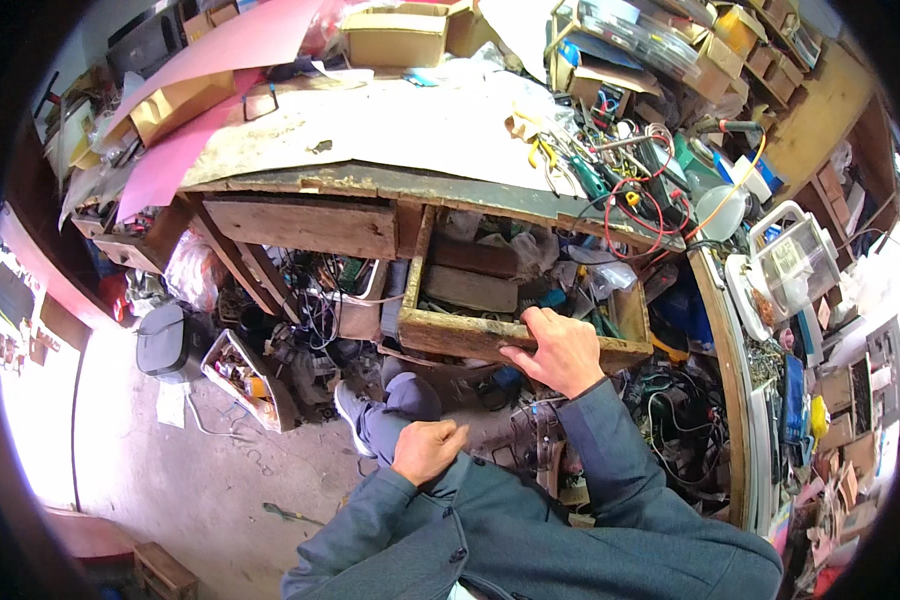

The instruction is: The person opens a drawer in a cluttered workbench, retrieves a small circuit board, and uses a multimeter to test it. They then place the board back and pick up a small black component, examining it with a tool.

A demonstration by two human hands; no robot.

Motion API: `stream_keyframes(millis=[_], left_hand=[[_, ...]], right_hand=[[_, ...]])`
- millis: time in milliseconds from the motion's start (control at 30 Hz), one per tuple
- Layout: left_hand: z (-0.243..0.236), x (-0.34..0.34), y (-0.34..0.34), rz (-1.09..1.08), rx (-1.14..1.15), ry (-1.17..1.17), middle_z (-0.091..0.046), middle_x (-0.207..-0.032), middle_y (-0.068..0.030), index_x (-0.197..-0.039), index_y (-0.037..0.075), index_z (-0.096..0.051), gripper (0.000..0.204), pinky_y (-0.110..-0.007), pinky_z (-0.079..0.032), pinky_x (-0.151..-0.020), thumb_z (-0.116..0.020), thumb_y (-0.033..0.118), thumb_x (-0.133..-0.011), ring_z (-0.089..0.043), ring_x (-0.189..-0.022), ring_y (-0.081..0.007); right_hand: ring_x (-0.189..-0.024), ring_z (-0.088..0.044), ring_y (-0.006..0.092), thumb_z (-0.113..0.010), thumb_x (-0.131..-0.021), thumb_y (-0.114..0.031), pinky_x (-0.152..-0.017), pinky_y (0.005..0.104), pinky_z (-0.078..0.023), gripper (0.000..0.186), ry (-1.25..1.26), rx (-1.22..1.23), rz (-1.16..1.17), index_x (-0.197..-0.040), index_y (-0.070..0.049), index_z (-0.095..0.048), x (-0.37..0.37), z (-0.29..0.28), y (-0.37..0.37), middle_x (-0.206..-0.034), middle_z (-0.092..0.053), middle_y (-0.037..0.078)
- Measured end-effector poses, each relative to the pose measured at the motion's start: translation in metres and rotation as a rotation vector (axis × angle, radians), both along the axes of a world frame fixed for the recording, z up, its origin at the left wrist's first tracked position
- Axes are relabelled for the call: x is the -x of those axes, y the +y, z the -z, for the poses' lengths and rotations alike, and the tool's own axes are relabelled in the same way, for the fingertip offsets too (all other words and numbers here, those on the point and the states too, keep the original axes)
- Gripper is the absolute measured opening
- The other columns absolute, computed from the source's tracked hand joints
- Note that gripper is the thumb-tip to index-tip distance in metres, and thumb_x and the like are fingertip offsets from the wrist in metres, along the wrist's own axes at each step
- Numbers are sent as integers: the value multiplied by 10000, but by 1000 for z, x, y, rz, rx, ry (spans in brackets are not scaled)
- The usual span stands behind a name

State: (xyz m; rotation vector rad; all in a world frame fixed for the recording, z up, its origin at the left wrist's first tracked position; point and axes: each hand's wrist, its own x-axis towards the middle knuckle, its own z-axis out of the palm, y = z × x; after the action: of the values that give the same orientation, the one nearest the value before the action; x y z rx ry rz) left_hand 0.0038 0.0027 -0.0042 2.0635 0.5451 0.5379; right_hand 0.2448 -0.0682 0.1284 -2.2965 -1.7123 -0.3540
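Note:
A wooden drawer (467, 338) hangs pulled out below the workbench, its top open. My right hand (562, 352) grips its front board, fingers over the upper edge and thumb on the outer side. Inside the drawer lie a brown flat block (468, 288), crumpled clear plastic bags (606, 272) and small teal parts (552, 298). My left hand (427, 452) rests closed at my lap, against the front of my grey jacket, with nothing showing from it. Its curled fingers are partly hidden.
On the workbench (370, 130) are pink sheets (225, 50), a cardboard box (395, 35), pliers (542, 155) and tangled red test leads (638, 225). A clear plastic container (795, 255) stands at right. Below are a dark bin (167, 342), a filled white crate (248, 380) and cables (325, 300).

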Motion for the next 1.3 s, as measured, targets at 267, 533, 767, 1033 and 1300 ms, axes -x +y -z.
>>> stream_keyframes(millis=[267, 533, 767, 1033, 1300], left_hand=[[1, 1, -1, -95, 130, 41, -687, -907, -210, -1034, 56, -627, 194, -478, -517, -713, -570, 239, -1002, -671, -863, -425], [6, 4, -2, -22, 159, 25, -692, -755, -140, -839, 61, -708, 237, -398, -516, -613, -724, 282, -924, -680, -670, -328], [3, 0, 5, -16, 133, -54, -546, -600, -158, -657, 9, -580, 395, -409, -393, -488, -772, 274, -878, -549, -507, -310], [-57, -24, 36, -33, -170, -313, -541, -619, -78, -647, 72, -576, 262, -385, -399, -535, -797, 131, -775, -533, -577, -263], [-115, -100, 116, -105, -489, -237, -614, -783, -105, -792, 70, -600, 192, -425, -465, -664, -708, 190, -895, -606, -746, -303]], right_hand=[[-721, -667, 298, -826, -756, -454, -603, 415, -509, 465, 6, 34, 18, -972, -97, -622, -1, -1, 1, -826, -623, 68], [-716, -669, 306, -808, -774, -467, -594, 428, -519, 459, -1, 25, 8, -914, -94, -578, 0, -2, 1, -808, -618, 80], [-712, -663, 306, -811, -769, -452, -587, 426, -512, 452, -52, 4, -3, -914, -93, -578, -4, -1, 4, -797, -604, 84], [-684, -653, 286, -860, -699, -449, -576, 413, -506, 483, -20, 12, -10, -923, -95, -620, -2, 1, 6, -773, -594, 63], [-692, -661, 269, -872, -657, -419, -590, 401, -513, 480, 0, -1, -15, -869, -94, -591, -4, 2, 9, -771, -592, 61]])
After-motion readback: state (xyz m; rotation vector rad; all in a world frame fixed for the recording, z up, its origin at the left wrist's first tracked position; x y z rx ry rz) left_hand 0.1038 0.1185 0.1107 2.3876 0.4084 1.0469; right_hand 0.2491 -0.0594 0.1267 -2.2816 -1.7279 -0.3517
